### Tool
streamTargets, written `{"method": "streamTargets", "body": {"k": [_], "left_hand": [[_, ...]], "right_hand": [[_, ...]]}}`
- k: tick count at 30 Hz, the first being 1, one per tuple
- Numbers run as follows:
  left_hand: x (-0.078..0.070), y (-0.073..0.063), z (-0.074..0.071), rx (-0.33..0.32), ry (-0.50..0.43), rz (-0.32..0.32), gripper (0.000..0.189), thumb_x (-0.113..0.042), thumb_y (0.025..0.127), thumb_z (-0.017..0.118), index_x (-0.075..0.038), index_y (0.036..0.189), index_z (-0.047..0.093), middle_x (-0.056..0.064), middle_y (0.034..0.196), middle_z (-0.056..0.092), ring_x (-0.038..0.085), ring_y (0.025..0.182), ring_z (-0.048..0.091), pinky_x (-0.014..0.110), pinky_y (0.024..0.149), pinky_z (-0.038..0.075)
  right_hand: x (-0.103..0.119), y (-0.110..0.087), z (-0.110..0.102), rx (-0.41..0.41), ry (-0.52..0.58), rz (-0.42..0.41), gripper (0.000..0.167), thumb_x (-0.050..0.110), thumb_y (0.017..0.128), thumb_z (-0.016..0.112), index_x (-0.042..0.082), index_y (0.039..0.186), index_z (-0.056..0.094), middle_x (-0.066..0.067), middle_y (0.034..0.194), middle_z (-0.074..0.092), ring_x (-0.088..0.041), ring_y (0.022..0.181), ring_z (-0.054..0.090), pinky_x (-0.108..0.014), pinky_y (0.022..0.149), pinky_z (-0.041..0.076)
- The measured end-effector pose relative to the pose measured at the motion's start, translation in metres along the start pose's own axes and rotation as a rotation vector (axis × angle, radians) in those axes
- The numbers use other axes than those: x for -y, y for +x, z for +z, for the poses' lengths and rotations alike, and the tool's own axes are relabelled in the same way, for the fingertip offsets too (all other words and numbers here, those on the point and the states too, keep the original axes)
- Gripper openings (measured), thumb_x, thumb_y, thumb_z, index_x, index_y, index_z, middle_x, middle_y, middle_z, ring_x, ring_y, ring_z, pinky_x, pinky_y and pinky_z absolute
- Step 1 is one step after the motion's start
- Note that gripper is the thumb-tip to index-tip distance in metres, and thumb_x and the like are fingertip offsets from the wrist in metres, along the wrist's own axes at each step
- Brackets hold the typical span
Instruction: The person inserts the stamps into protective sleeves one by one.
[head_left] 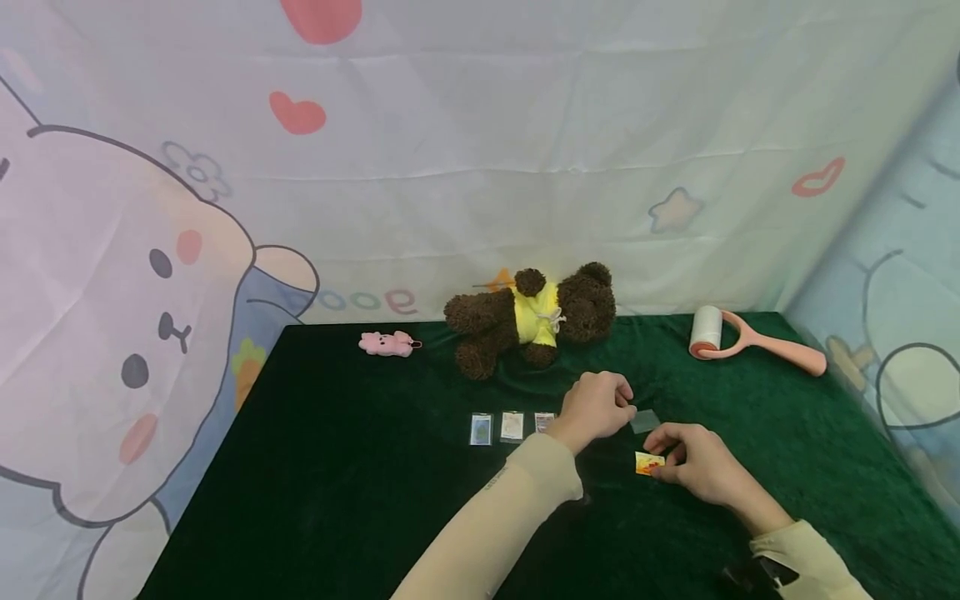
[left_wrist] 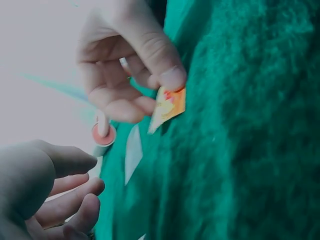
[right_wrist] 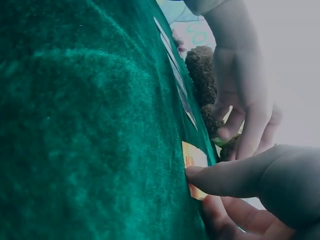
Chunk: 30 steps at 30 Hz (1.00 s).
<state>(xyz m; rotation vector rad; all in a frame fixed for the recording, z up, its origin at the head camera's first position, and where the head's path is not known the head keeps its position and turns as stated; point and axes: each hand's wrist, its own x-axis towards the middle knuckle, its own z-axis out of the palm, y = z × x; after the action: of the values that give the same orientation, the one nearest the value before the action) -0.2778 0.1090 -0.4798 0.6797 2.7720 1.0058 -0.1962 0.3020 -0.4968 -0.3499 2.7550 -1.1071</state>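
A small yellow-orange stamp point(head_left: 647, 463) with a toothed edge is pinched between the thumb and fingers of my right hand point(head_left: 697, 462), close over the green cloth. In the right wrist view the thumb lies across the face of the stamp point(right_wrist: 190, 151). My left hand point(head_left: 595, 407) holds nothing; its fingers are loosely bent beside a small clear sleeve point(head_left: 645, 422) lying flat. Left of that hand is a row of sleeved stamps: a blue one point(head_left: 481, 430), a pale one point(head_left: 512, 426) and one point(head_left: 544, 422) partly hidden by the wrist.
A brown teddy bear point(head_left: 585, 308) in a yellow top lies at the back of the green cloth point(head_left: 337, 483). Left of it is a small pink plush charm point(head_left: 386, 343). A lint roller point(head_left: 772, 342) lies at the back right. Behind hangs a printed curtain point(head_left: 450, 167).
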Motion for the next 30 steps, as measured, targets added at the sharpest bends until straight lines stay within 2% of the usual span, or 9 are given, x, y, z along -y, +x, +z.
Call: {"method": "streamTargets", "body": {"k": [5,9,15,18,25,30], "left_hand": [[-0.006,0.005,0.011,0.018,0.053,-0.004,0.014,-0.027,0.096,0.08,-0.018,0.106,0.075,-0.01,0.087,0.068,0.004,0.074,0.058,0.026,0.07,0.052],[-0.006,0.007,0.019,0.018,0.078,-0.005,0.016,-0.03,0.096,0.08,-0.02,0.106,0.076,-0.01,0.091,0.068,0.005,0.077,0.058,0.026,0.071,0.052],[-0.007,0.009,0.029,-0.002,0.106,-0.012,0.021,-0.035,0.093,0.083,-0.022,0.108,0.077,-0.01,0.1,0.069,0.005,0.084,0.061,0.026,0.074,0.054],[-0.008,0.01,0.031,-0.003,0.12,-0.015,0.024,-0.037,0.092,0.084,-0.023,0.11,0.076,-0.01,0.099,0.067,0.005,0.081,0.059,0.025,0.072,0.052],[-0.008,0.01,0.029,0.013,0.117,-0.018,0.026,-0.032,0.091,0.085,-0.022,0.114,0.074,-0.01,0.091,0.063,0.003,0.07,0.055,0.023,0.066,0.047],[-0.007,0.009,0.027,0.023,0.073,-0.024,0.016,-0.028,0.092,0.084,-0.02,0.104,0.076,-0.01,0.079,0.062,0.003,0.062,0.057,0.023,0.064,0.047]], "right_hand": [[0.0,0.001,0.0,-0.013,-0.036,-0.03,0.034,0.003,0.083,0.085,0.006,0.113,0.069,-0.001,0.096,0.065,-0.016,0.084,0.06,-0.029,0.073,0.051],[-0.001,0.002,0.0,-0.012,-0.022,-0.027,0.031,0.0,0.086,0.081,0.007,0.113,0.069,-0.001,0.093,0.064,-0.016,0.082,0.062,-0.029,0.073,0.052],[-0.004,0.0,-0.004,-0.011,0.037,-0.041,0.029,-0.002,0.089,0.079,0.003,0.115,0.068,-0.008,0.103,0.069,-0.015,0.084,0.067,-0.028,0.074,0.057],[-0.004,-0.001,-0.006,-0.004,0.061,-0.046,0.025,0.0,0.09,0.078,0.003,0.113,0.069,-0.01,0.106,0.07,-0.015,0.086,0.068,-0.027,0.075,0.057],[-0.007,-0.001,-0.01,0.012,0.045,-0.097,0.01,0.004,0.095,0.073,0.012,0.099,0.07,-0.004,0.096,0.07,-0.01,0.081,0.066,-0.027,0.072,0.056],[-0.009,-0.001,-0.011,0.013,0.016,-0.145,0.014,0.002,0.097,0.069,0.014,0.098,0.075,0.0,0.094,0.072,-0.007,0.079,0.063,-0.027,0.072,0.055]]}}
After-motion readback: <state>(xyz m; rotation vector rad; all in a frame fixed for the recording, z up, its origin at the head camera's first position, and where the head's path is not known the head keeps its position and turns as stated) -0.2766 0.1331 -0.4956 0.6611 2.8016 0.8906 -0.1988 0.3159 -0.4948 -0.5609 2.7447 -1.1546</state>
